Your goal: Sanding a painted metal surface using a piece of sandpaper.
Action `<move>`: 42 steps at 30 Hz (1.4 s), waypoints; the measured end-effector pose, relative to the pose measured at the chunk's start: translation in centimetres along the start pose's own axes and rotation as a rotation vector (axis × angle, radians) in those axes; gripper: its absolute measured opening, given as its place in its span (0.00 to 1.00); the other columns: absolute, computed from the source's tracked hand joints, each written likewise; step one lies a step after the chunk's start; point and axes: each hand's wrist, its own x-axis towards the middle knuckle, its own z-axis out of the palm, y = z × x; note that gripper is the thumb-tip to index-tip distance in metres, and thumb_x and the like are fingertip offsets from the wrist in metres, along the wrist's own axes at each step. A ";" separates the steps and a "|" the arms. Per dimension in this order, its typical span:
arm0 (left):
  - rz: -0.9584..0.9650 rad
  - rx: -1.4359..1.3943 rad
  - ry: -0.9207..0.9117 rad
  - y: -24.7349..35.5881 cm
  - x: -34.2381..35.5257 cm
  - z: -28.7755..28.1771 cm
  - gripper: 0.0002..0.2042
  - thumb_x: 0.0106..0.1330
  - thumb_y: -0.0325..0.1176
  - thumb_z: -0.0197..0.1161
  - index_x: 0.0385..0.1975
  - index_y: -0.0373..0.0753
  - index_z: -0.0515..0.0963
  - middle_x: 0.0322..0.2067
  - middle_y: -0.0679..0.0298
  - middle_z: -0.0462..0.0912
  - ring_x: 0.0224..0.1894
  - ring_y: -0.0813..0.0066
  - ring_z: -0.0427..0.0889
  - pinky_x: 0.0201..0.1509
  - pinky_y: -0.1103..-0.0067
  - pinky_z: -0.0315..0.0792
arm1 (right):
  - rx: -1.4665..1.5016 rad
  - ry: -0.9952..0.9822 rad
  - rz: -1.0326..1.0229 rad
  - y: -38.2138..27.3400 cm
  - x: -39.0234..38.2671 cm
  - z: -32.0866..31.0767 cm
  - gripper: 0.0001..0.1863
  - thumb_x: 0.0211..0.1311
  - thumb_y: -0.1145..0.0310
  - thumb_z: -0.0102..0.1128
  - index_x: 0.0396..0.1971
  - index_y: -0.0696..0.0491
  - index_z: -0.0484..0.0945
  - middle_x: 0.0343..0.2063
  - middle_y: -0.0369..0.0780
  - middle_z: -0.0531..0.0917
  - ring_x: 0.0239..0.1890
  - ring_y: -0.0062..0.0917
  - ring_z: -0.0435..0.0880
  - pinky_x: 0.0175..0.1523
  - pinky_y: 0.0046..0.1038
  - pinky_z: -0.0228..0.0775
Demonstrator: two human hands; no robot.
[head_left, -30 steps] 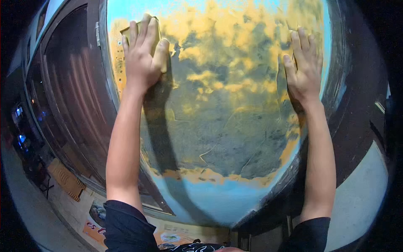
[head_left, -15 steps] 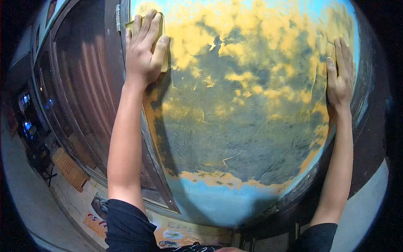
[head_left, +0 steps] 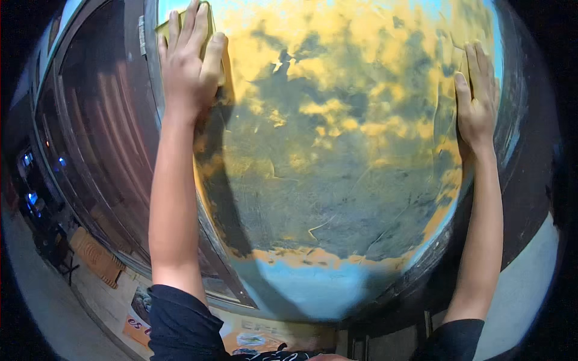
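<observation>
My left hand [head_left: 189, 66] is high at the upper left of a wall panel [head_left: 325, 192] patched yellow and dark grey with light blue borders, pressing a flat yellowish pad [head_left: 211, 21] against it, fingers extended over the pad. Its thumb lies along the pad's right side, and the arm casts a long shadow. My right hand [head_left: 475, 105] rests on the panel's upper right edge beside a raised crease, fingers straight and thumb apart, with nothing visible in it.
A dark-framed door or window with glass [head_left: 102, 150] and a metal hinge [head_left: 142, 36] borders the panel on the left. A slatted brown piece of furniture [head_left: 96, 256], an orange printed banner [head_left: 135, 328] and small blue lights [head_left: 33, 198] appear lower left. A pale wall [head_left: 536, 259] stands right.
My left hand and its pad have moved up and a little left. My right hand has moved rightward since a second ago, rising slightly over the last half second. The view has shifted slightly.
</observation>
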 end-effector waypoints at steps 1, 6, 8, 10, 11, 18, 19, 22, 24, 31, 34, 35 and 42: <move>-0.013 -0.016 -0.028 1.1 -1.2 -0.1 0.25 0.69 0.45 0.46 0.64 0.43 0.65 0.67 0.62 0.61 0.71 0.54 0.52 0.72 0.55 0.40 | 0.000 -0.006 0.010 0.1 -0.4 0.1 0.27 0.68 0.51 0.42 0.65 0.40 0.64 0.68 0.35 0.61 0.70 0.35 0.55 0.72 0.41 0.40; 0.016 -0.112 -0.111 4.0 -0.4 0.0 0.24 0.70 0.43 0.44 0.64 0.45 0.65 0.68 0.64 0.61 0.72 0.54 0.50 0.72 0.54 0.38 | -0.030 -0.017 -0.039 1.5 -0.9 -0.5 0.26 0.69 0.54 0.42 0.66 0.41 0.64 0.68 0.36 0.61 0.71 0.33 0.55 0.72 0.40 0.40; 0.002 -0.087 -0.092 3.2 1.5 0.4 0.24 0.70 0.44 0.42 0.65 0.44 0.64 0.68 0.63 0.60 0.72 0.55 0.49 0.73 0.57 0.38 | -0.001 -0.011 -0.043 1.9 -1.1 -1.0 0.26 0.69 0.53 0.42 0.66 0.41 0.63 0.68 0.36 0.61 0.71 0.32 0.54 0.72 0.40 0.41; -0.013 -0.072 -0.059 3.7 2.1 0.7 0.25 0.71 0.45 0.40 0.66 0.45 0.62 0.69 0.63 0.58 0.73 0.57 0.48 0.73 0.59 0.36 | -0.040 -0.016 -0.032 1.8 -1.2 -0.7 0.26 0.68 0.53 0.42 0.66 0.41 0.64 0.68 0.35 0.61 0.71 0.32 0.55 0.72 0.40 0.42; -0.023 -0.051 -0.051 4.4 1.6 1.1 0.25 0.72 0.44 0.40 0.66 0.45 0.62 0.69 0.63 0.58 0.73 0.57 0.48 0.73 0.59 0.35 | -0.038 -0.007 -0.032 1.7 -1.2 -0.7 0.26 0.68 0.55 0.42 0.65 0.40 0.64 0.67 0.34 0.62 0.70 0.32 0.56 0.72 0.40 0.42; 0.050 -0.062 -0.089 9.0 2.9 2.2 0.24 0.70 0.42 0.42 0.66 0.46 0.63 0.68 0.64 0.59 0.73 0.58 0.48 0.73 0.57 0.37 | 0.014 -0.004 -0.040 0.9 -1.1 -0.7 0.26 0.69 0.53 0.42 0.67 0.39 0.62 0.69 0.34 0.60 0.71 0.31 0.53 0.73 0.41 0.40; 0.011 -0.083 -0.065 8.9 3.9 2.4 0.24 0.70 0.42 0.42 0.66 0.46 0.63 0.68 0.64 0.60 0.73 0.57 0.48 0.73 0.57 0.37 | 0.002 -0.003 -0.039 1.0 -1.2 -0.9 0.26 0.69 0.53 0.42 0.67 0.39 0.62 0.69 0.34 0.60 0.71 0.31 0.53 0.73 0.41 0.40; -0.025 -0.028 -0.038 10.4 4.6 2.9 0.24 0.71 0.42 0.39 0.66 0.47 0.63 0.69 0.63 0.59 0.73 0.57 0.48 0.73 0.56 0.37 | -0.009 0.005 -0.024 0.9 -1.2 -1.4 0.27 0.68 0.53 0.45 0.66 0.38 0.63 0.68 0.33 0.61 0.71 0.31 0.55 0.73 0.41 0.41; 0.010 -0.074 -0.022 12.6 2.8 3.7 0.24 0.70 0.42 0.43 0.64 0.44 0.65 0.68 0.62 0.61 0.72 0.56 0.49 0.72 0.54 0.37 | 0.002 0.022 -0.028 1.1 -1.4 -1.3 0.26 0.68 0.56 0.44 0.65 0.39 0.64 0.68 0.33 0.61 0.71 0.31 0.55 0.73 0.41 0.42; 0.011 -0.078 -0.048 15.9 6.1 4.3 0.25 0.70 0.42 0.42 0.66 0.45 0.62 0.69 0.64 0.57 0.73 0.57 0.48 0.73 0.58 0.36 | 0.150 -0.335 0.322 -1.0 0.3 -4.5 0.30 0.65 0.54 0.46 0.65 0.50 0.63 0.70 0.41 0.54 0.73 0.39 0.48 0.72 0.49 0.38; -0.010 -0.103 -0.069 19.5 4.5 4.8 0.24 0.69 0.40 0.43 0.66 0.47 0.63 0.69 0.64 0.58 0.73 0.58 0.47 0.73 0.56 0.35 | 0.209 -0.334 0.309 -1.1 0.4 -4.9 0.30 0.65 0.53 0.46 0.65 0.50 0.63 0.70 0.41 0.54 0.73 0.39 0.47 0.72 0.49 0.38; 0.022 -0.098 -0.089 20.9 3.8 5.0 0.24 0.69 0.40 0.43 0.66 0.47 0.63 0.69 0.65 0.59 0.73 0.58 0.48 0.73 0.56 0.35 | 0.251 -0.291 0.292 -1.0 0.2 -4.5 0.30 0.65 0.52 0.46 0.65 0.49 0.63 0.70 0.41 0.53 0.73 0.39 0.46 0.72 0.49 0.38; 0.025 -0.109 -0.022 21.0 7.3 6.5 0.24 0.70 0.42 0.42 0.66 0.48 0.63 0.68 0.66 0.59 0.73 0.59 0.48 0.74 0.56 0.35 | 0.269 -0.297 0.277 -0.4 0.2 -4.6 0.29 0.65 0.52 0.47 0.64 0.48 0.65 0.68 0.43 0.58 0.72 0.40 0.49 0.71 0.50 0.41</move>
